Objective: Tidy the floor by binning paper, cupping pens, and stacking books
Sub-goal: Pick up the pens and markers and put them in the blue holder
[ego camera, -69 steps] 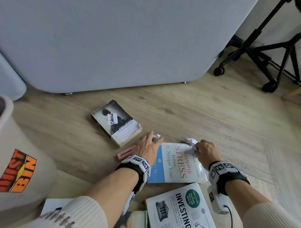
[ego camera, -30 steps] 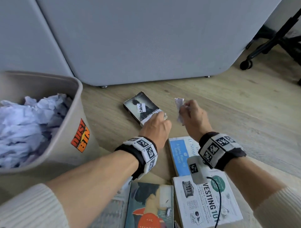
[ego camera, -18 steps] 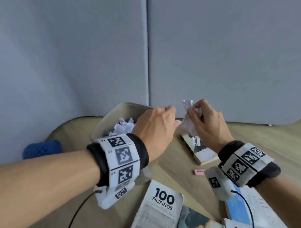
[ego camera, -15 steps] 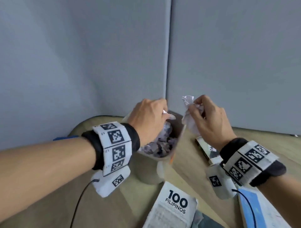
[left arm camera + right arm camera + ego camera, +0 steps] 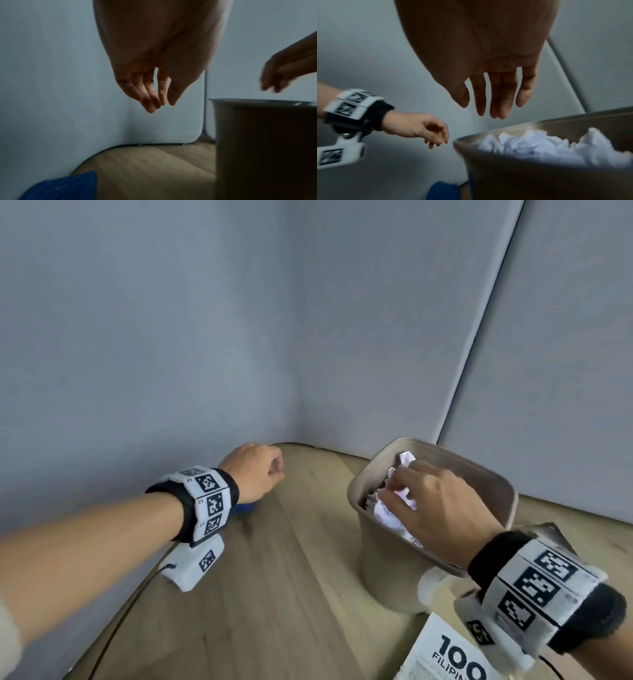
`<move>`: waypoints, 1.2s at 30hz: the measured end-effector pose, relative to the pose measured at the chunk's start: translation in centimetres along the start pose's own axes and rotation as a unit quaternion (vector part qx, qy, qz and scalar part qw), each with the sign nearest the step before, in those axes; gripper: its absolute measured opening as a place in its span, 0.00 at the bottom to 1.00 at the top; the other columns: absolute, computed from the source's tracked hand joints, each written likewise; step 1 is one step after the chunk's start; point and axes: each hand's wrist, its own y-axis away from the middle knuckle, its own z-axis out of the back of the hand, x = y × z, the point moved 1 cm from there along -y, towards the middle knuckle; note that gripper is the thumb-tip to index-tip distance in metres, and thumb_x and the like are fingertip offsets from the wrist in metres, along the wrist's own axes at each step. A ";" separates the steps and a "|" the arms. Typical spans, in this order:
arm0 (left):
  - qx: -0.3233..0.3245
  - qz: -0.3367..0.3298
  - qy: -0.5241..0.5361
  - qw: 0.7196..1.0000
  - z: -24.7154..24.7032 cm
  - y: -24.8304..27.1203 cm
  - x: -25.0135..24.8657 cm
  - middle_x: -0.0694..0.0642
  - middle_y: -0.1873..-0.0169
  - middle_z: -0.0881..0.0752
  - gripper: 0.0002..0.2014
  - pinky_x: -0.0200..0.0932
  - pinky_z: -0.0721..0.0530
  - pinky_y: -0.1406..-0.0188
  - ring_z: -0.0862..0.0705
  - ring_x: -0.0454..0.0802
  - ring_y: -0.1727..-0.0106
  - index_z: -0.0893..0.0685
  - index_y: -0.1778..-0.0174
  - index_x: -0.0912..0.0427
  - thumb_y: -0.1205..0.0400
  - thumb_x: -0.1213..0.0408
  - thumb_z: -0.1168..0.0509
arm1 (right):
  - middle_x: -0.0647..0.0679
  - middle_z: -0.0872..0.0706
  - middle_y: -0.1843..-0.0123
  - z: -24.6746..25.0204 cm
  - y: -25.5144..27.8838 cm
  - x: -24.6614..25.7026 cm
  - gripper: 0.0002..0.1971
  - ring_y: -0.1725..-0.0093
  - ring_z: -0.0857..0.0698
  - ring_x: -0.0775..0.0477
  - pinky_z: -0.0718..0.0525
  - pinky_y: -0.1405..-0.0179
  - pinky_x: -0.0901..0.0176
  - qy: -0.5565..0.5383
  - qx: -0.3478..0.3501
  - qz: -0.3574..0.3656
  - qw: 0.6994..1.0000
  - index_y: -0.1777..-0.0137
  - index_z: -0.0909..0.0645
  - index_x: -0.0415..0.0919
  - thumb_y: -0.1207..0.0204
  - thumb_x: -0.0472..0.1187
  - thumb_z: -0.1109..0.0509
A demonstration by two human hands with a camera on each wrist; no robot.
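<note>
A beige dustbin (image 5: 486,470) stands on the wooden floor, filled with crumpled white paper (image 5: 407,460). My right hand (image 5: 397,484) hovers just over that paper; the right wrist view shows its fingers (image 5: 494,102) straight and holding nothing above the bin's paper (image 5: 539,146). My left hand (image 5: 279,470) hangs in the air left of the bin, apart from it, fingers (image 5: 150,100) loosely hanging and empty. A white book titled "100 Filipinos" (image 5: 448,659) lies on the floor in front of the bin.
Grey padded panels (image 5: 171,337) form a corner close behind the bin. A blue object (image 5: 245,508) sits on the floor by the panel, under my left hand. Bare wooden floor (image 5: 274,594) lies between my arms.
Both hands lifted crumpled paper from the floor by the books to the bin. The paper is out of both hands now, and my left hand has swung left, away from the bin.
</note>
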 end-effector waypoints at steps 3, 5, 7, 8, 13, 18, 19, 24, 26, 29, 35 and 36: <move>0.031 0.079 -0.037 0.996 -2.9 -2.1 6.1 0.54 0.46 0.16 0.08 0.49 0.19 0.44 0.17 0.55 0.43 0.18 0.49 0.54 0.20 0.56 0.34 | 0.56 0.20 0.61 -1.7 0.8 1.7 0.17 0.65 0.22 0.51 0.27 0.70 0.58 0.064 0.018 0.023 0.998 0.60 0.19 0.52 0.26 0.64 0.39; 0.045 0.138 -0.054 0.988 -5.4 -3.3 9.4 0.60 0.40 0.21 0.16 0.51 0.20 0.42 0.20 0.60 0.39 0.21 0.40 0.58 0.20 0.54 0.34 | 0.57 0.21 0.62 -2.8 1.3 2.0 0.18 0.65 0.18 0.50 0.24 0.73 0.57 0.077 0.055 0.018 0.995 0.58 0.22 0.53 0.28 0.67 0.40; 0.049 0.193 -0.047 0.979 -8.1 -4.6 12.1 0.64 0.37 0.25 0.27 0.53 0.20 0.42 0.22 0.63 0.38 0.27 0.34 0.62 0.22 0.50 0.30 | 0.57 0.21 0.61 -3.6 1.5 1.9 0.15 0.65 0.16 0.50 0.23 0.76 0.56 0.105 0.091 -0.003 0.990 0.54 0.24 0.54 0.28 0.64 0.39; 0.046 0.217 -0.033 0.974 -9.4 -5.1 13.3 0.66 0.36 0.26 0.32 0.54 0.20 0.41 0.23 0.63 0.37 0.30 0.32 0.63 0.24 0.47 0.28 | 0.57 0.20 0.61 -4.0 1.5 1.9 0.14 0.66 0.16 0.51 0.26 0.78 0.59 0.119 0.097 -0.010 0.988 0.52 0.24 0.55 0.28 0.62 0.38; 0.031 0.251 0.019 0.967 -13.1 -6.6 16.2 0.68 0.33 0.32 0.46 0.59 0.20 0.41 0.26 0.66 0.35 0.35 0.27 0.61 0.32 0.37 0.26 | 0.60 0.29 0.67 -3.8 1.5 2.6 0.10 0.74 0.25 0.55 0.32 0.81 0.65 0.149 0.129 -0.048 0.979 0.59 0.30 0.56 0.23 0.59 0.43; -0.001 0.156 0.145 0.977 -13.4 -7.6 15.2 0.60 0.45 0.24 0.26 0.50 0.18 0.52 0.19 0.63 0.47 0.26 0.39 0.56 0.29 0.58 0.22 | 0.59 0.27 0.65 -3.7 1.2 2.8 0.13 0.71 0.19 0.55 0.26 0.82 0.60 0.200 0.142 -0.077 0.966 0.58 0.29 0.56 0.21 0.61 0.49; -0.003 0.113 0.173 0.978 -13.2 -7.7 13.9 0.57 0.49 0.23 0.21 0.47 0.21 0.55 0.18 0.61 0.49 0.24 0.41 0.57 0.27 0.63 0.24 | 0.59 0.26 0.65 -3.4 1.2 2.5 0.14 0.70 0.18 0.54 0.24 0.81 0.58 0.213 0.144 -0.091 0.962 0.58 0.28 0.55 0.21 0.61 0.49; 0.010 -0.128 0.202 0.971 -13.1 -5.5 4.5 0.51 0.55 0.15 0.18 0.46 0.20 0.60 0.17 0.53 0.54 0.22 0.40 0.55 0.24 0.70 0.28 | 0.54 0.19 0.62 -1.9 1.4 -0.9 0.16 0.65 0.14 0.42 0.16 0.73 0.47 0.259 0.139 -0.145 0.945 0.57 0.22 0.49 0.21 0.58 0.45; 0.040 -0.197 0.195 0.960 -13.6 -3.6 1.1 0.51 0.55 0.15 0.20 0.50 0.17 0.55 0.16 0.54 0.52 0.24 0.38 0.55 0.24 0.69 0.28 | 0.51 0.18 0.57 -1.3 1.5 -2.0 0.16 0.60 0.14 0.38 0.15 0.66 0.44 0.266 0.151 -0.174 0.936 0.52 0.22 0.47 0.20 0.56 0.45; 0.086 -0.316 0.152 0.932 -14.0 -0.3 -3.5 0.51 0.54 0.12 0.12 0.49 0.20 0.52 0.16 0.56 0.50 0.16 0.44 0.55 0.24 0.66 0.29 | 0.48 0.18 0.42 -0.1 2.5 -2.3 0.18 0.49 0.14 0.39 0.15 0.54 0.46 0.248 0.148 -0.186 0.939 0.35 0.24 0.46 0.21 0.52 0.34; 0.116 -0.464 0.179 0.860 -13.8 4.8 -10.7 0.49 0.58 0.14 0.15 0.47 0.25 0.52 0.22 0.54 0.52 0.12 0.46 0.55 0.28 0.64 0.37 | 0.45 0.22 0.37 4.2 10.6 -1.2 0.23 0.47 0.19 0.43 0.21 0.52 0.51 0.229 0.036 -0.183 0.955 0.32 0.26 0.44 0.26 0.50 0.30; 0.121 -0.472 0.196 0.851 -13.7 5.5 -12.0 0.52 0.57 0.16 0.15 0.45 0.26 0.48 0.24 0.54 0.51 0.14 0.45 0.58 0.25 0.64 0.39 | 0.45 0.22 0.38 4.5 12.3 -1.2 0.22 0.47 0.19 0.43 0.21 0.53 0.51 0.223 0.023 -0.196 0.955 0.33 0.26 0.43 0.25 0.50 0.31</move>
